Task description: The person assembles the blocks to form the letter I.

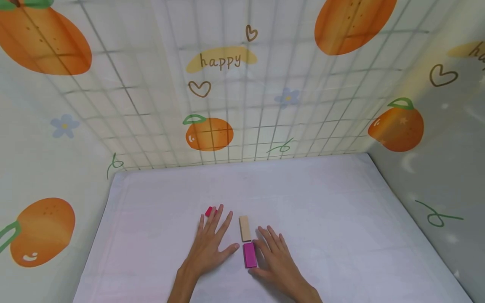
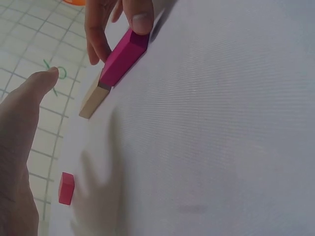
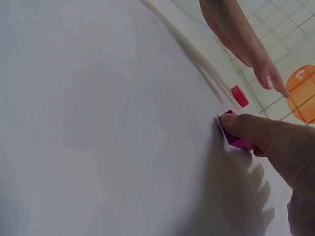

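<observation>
My right hand (image 1: 278, 261) pinches a magenta rectangular block (image 1: 249, 255) by its two ends, thumb at the near end and index finger at the far end. Just beyond it, a plain wooden block (image 1: 245, 228) lies almost end to end with the magenta one; in the left wrist view the magenta block (image 2: 123, 56) and the wooden block (image 2: 94, 101) appear to meet. To the left, my left hand (image 1: 208, 246) is spread with straight fingers and holds nothing. Its fingers partly cover a small red block (image 1: 209, 211) in the head view, which shows apart from the hand in the left wrist view.
The blocks lie on a white-covered table (image 1: 322, 202). Behind it and at both sides hang light curtains (image 1: 151, 84) printed with oranges, hearts and flowers; a grid pattern shows at the back.
</observation>
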The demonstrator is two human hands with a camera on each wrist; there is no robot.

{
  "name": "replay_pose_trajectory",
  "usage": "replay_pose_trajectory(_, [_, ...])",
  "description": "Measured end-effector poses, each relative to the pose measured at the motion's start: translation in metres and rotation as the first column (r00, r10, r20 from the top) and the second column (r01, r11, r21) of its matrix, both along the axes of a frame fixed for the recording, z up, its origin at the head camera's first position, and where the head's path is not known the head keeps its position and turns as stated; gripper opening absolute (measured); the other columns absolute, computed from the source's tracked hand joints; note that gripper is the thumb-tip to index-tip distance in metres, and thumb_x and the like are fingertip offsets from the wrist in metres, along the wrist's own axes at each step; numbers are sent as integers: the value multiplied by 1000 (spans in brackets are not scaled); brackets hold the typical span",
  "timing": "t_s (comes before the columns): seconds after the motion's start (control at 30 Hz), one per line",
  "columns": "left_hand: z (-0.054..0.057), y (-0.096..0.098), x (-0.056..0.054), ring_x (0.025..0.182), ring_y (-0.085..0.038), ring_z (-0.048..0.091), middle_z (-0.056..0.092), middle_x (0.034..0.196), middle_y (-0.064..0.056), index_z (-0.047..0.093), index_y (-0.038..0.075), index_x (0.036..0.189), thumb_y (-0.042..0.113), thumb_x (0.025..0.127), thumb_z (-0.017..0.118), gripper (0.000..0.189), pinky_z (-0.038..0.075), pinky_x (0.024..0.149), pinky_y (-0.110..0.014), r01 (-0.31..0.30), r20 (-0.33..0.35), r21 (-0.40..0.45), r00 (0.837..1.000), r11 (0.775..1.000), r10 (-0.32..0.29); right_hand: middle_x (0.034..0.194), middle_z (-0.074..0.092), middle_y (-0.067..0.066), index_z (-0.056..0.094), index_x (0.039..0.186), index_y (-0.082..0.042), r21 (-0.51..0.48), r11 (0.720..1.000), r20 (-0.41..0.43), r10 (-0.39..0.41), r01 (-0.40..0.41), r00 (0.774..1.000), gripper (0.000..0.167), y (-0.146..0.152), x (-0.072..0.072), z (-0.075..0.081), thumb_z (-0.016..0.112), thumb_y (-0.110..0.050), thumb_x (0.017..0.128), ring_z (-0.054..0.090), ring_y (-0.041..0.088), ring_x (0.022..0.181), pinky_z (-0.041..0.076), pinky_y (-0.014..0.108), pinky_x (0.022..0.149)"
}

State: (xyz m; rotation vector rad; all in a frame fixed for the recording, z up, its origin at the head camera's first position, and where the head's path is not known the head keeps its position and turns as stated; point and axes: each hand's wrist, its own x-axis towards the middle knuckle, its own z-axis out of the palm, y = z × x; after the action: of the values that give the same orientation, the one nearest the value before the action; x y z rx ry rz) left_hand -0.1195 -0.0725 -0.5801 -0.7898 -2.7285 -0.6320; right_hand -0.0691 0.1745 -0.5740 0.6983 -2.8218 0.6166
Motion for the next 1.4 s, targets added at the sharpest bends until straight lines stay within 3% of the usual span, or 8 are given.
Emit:
replay_pose_trajectory(0.33, [2,0,0,153,-27,3,1,167,-2,20,25,160,64,92,53,85,12,115,-65,-6,37,-17,999,1000,6,150,44,16,64,124,-9,2,1000,-36,-3,3,999,69,-4,-3,-3,86,-46,71,32,42,142,27,69,108])
replay_pose_trajectory(0.53, [3,0,0,152,-31,10,2,167,-2,18,27,160,62,92,55,85,13,115,-66,-6,27,-18,1000,1000,7,151,45,14,65,125,-8,6,1000,-45,-9,10,999,70,-5,-4,-5,87,-45,70,33,42,142,28,69,107])
replay_pose_trajectory(0.83, [4,0,1,150,-35,16,7,167,-5,32,18,157,59,90,60,83,15,113,-68,1,3,5,1000,1000,-1,150,45,14,64,124,-10,15,999,-39,-28,29,999,68,-6,-3,-5,87,-45,71,33,42,141,27,69,108])
replay_pose_trajectory(1.1, [3,-2,0,150,-35,15,5,167,-4,26,22,159,61,91,57,84,13,114,-67,-3,17,-2,1000,1000,3,150,45,15,64,126,-9,19,1000,-25,-24,25,999,69,-6,-3,-3,86,-45,72,32,42,142,26,69,109])
replay_pose_trajectory(1.27, [2,-6,-3,151,-33,13,6,167,-3,25,23,159,61,92,56,83,11,115,-66,-27,35,-21,999,999,27,149,46,16,63,129,-7,-3,1000,-29,-9,9,1000,74,-4,-4,-2,86,-47,71,33,43,141,25,69,108])
replay_pose_trajectory(1.4, [0,-13,-11,150,-33,16,17,165,-8,29,19,158,50,94,61,78,13,115,-66,-75,24,-16,997,997,75,148,47,19,63,131,-6,-24,1000,-71,11,-12,997,80,-1,-5,-1,87,-49,68,35,46,139,28,71,105])
